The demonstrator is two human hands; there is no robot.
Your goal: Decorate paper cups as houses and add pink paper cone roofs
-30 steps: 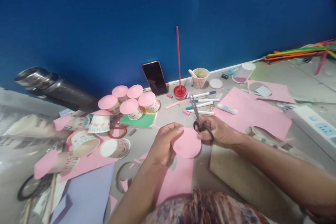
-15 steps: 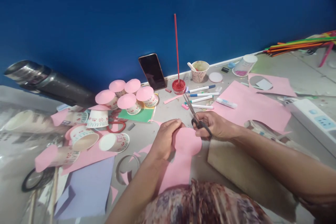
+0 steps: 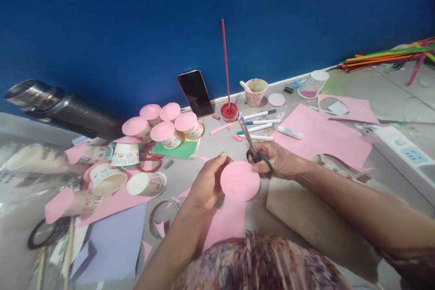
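A round pink paper circle (image 3: 239,181) is held up in front of me, between both hands. My left hand (image 3: 205,186) is at its left edge, thumb raised and the other fingers partly hidden behind the paper. My right hand (image 3: 274,159) grips black-handled scissors (image 3: 250,142), whose blades point away from me and lie nearly together. The fingertips of that hand touch the circle's right edge. Below the circle lies a larger piece of pink paper (image 3: 226,224), reaching toward my lap.
To the left are several decorated paper cups (image 3: 125,153) with pink tops, and a dark flask (image 3: 68,106). A phone (image 3: 196,93) leans on the blue wall near a red paint pot (image 3: 229,112). Markers (image 3: 260,122), cut pink sheets (image 3: 322,133) and a power strip (image 3: 408,154) lie right.
The left thumb has lifted away from the pink circle, and more of the circle's face shows. The scissors stay in the right hand, nearly unmoved.
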